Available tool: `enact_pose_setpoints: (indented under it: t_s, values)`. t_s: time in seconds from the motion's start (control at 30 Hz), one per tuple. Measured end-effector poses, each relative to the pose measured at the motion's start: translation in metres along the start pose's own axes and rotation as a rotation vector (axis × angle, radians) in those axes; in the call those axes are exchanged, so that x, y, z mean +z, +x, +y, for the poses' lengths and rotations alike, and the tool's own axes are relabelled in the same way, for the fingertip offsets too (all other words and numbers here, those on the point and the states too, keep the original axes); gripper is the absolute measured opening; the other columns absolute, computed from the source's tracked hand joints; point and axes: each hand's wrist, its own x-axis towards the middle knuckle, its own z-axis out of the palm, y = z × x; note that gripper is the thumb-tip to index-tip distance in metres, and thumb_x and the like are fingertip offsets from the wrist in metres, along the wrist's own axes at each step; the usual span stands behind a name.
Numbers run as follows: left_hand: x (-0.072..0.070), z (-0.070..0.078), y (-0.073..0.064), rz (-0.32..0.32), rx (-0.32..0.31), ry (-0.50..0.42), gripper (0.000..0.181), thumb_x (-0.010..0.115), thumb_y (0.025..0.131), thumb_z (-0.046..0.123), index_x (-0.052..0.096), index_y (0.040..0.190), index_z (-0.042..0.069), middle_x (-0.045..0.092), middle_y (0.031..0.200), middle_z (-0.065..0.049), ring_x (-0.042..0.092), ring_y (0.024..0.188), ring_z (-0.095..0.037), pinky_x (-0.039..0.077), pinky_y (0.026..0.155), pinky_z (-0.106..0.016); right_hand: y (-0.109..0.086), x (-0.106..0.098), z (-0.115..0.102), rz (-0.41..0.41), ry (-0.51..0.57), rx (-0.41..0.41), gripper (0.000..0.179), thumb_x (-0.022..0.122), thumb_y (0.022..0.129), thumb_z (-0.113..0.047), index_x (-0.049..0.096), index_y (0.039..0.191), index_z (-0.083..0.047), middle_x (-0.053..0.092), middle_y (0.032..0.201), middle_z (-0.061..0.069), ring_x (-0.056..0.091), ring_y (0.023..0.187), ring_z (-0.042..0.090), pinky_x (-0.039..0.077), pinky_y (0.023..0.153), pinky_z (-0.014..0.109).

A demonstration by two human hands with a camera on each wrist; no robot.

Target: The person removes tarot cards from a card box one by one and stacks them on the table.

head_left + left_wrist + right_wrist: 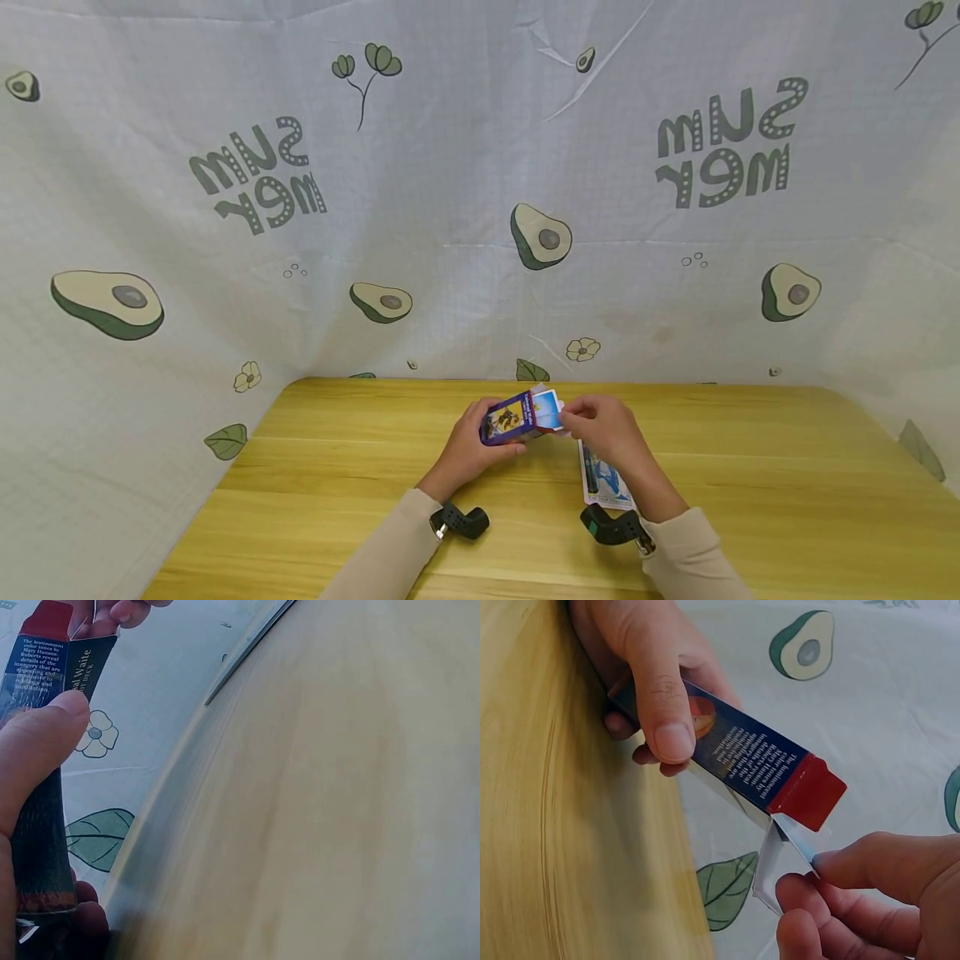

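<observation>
My left hand grips a dark blue card box printed with "Universal Waite". The thumb lies along its narrow side, as the left wrist view shows. The box's end is open, with a red flap and a white-lined flap folded out. A blue-and-white card sticks partway out of that end. My right hand pinches the card's outer edge between thumb and fingers. Whether more cards are inside is hidden.
A flat card-like piece with a blue picture lies on the wooden table, under my right forearm. Behind the table hangs a pale curtain printed with avocados. Each wrist wears a black camera band.
</observation>
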Motion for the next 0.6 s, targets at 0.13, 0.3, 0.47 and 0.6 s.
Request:
enact_pose_setpoints:
  t_s: [0.13, 0.3, 0.47, 0.6]
  values:
    - [0.000, 0.001, -0.001, 0.002, -0.008, -0.006, 0.068, 0.081, 0.078, 0.038, 0.047, 0.135, 0.022, 0.051, 0.121, 0.002, 0.049, 0.107, -0.015, 0.043, 0.092, -0.034, -0.001, -0.004, 0.000, -0.012, 0.019, 0.024, 0.022, 0.064, 0.091, -0.021, 0.069, 0.099, -0.001, 0.069, 0.090, 0.009, 0.062, 0.077, 0.024, 0.051, 0.066, 0.033]
    - [0.000, 0.001, 0.000, 0.006, -0.009, -0.008, 0.070, 0.081, 0.077, 0.040, 0.047, 0.135, 0.022, 0.051, 0.121, 0.002, 0.050, 0.106, -0.015, 0.043, 0.091, -0.033, 0.000, -0.009, 0.001, -0.025, 0.072, 0.045, 0.023, 0.064, 0.092, -0.020, 0.067, 0.102, 0.001, 0.069, 0.094, 0.013, 0.064, 0.080, 0.027, 0.054, 0.066, 0.033]
    - [0.000, 0.000, 0.000, 0.010, 0.000, -0.008, 0.069, 0.081, 0.077, 0.040, 0.048, 0.134, 0.022, 0.052, 0.121, 0.002, 0.050, 0.106, -0.015, 0.043, 0.091, -0.034, 0.003, -0.012, 0.003, -0.020, 0.110, 0.064, 0.024, 0.063, 0.092, -0.019, 0.064, 0.103, 0.003, 0.070, 0.093, 0.014, 0.066, 0.079, 0.029, 0.055, 0.067, 0.035]
    - [0.000, 0.001, 0.000, 0.009, -0.004, -0.012, 0.069, 0.081, 0.077, 0.040, 0.048, 0.135, 0.022, 0.052, 0.122, 0.002, 0.050, 0.106, -0.015, 0.044, 0.091, -0.034, 0.005, -0.014, 0.003, -0.018, 0.132, 0.089, 0.027, 0.062, 0.092, -0.020, 0.062, 0.106, 0.003, 0.071, 0.090, 0.013, 0.068, 0.078, 0.030, 0.056, 0.070, 0.039]
